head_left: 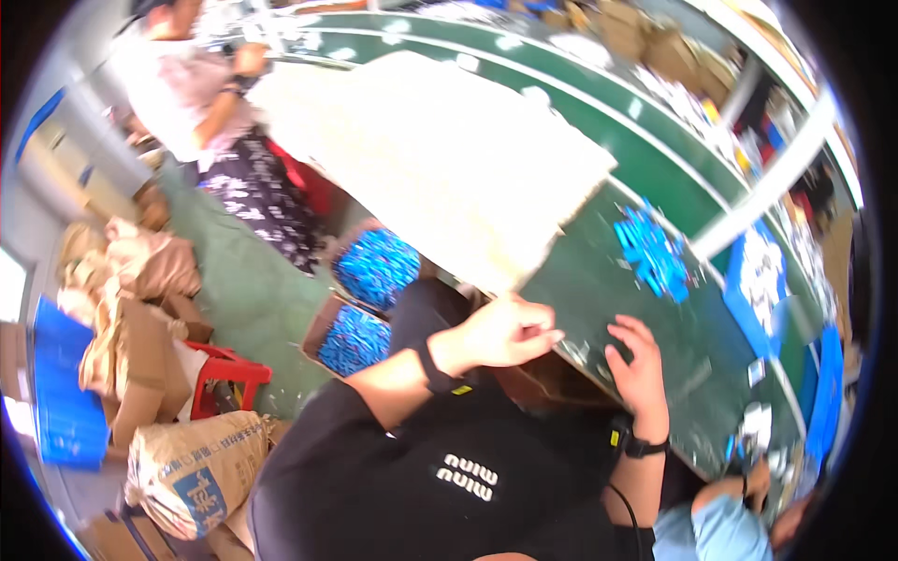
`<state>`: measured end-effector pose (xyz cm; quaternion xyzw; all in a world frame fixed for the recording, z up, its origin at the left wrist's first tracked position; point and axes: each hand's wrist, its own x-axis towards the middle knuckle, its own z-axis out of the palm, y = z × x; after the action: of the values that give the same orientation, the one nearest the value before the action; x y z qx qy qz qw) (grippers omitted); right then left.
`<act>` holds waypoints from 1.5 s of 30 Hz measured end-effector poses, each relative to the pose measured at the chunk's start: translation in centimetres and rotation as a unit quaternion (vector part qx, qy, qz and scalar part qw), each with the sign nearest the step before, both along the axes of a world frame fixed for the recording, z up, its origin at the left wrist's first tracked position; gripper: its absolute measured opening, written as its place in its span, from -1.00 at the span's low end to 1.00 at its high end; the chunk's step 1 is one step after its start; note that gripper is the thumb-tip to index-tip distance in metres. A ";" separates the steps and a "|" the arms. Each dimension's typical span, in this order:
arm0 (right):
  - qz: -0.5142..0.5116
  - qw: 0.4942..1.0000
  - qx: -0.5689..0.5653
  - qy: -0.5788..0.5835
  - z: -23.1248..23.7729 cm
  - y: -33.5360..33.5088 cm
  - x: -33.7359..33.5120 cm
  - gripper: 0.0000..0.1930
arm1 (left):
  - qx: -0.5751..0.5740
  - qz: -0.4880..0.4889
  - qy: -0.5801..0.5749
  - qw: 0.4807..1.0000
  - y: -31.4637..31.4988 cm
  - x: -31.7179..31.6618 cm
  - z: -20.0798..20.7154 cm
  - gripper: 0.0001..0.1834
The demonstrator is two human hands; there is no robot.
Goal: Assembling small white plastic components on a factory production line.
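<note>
My left hand (510,333) is closed, its thumb and fingers curled together at the table's near edge. What it pinches, if anything, is too small to make out. Just beyond it lies the near corner of a large off-white sheet (421,159); I cannot tell whether they touch. My right hand (640,366) is raised over the near side of the green table (599,252), fingers apart and holding nothing. Farther off on the table is a loose pile of small blue pieces (652,251).
Two cartons of blue pieces (378,269) (354,340) stand left of my legs. A co-worker (201,103) stands at the far left by the sheet. Another person's blue sleeve (716,524) is at lower right. A red stool (231,370), a sack (201,472) and a blue bin (756,280) are around.
</note>
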<state>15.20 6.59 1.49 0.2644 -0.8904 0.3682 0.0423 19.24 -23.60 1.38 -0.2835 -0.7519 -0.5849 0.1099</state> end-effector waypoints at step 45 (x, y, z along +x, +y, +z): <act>0.079 0.996 -0.046 -0.003 -3.0 2.2 -0.5 -0.68 | -0.142 0.078 0.177 0.971 8.1 -5.3 -3.7 -0.79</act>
<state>14.69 8.84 -1.51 0.3301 -0.8490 0.4118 0.0224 13.98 -15.53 -2.28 -0.3357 -0.8157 -0.4024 0.2450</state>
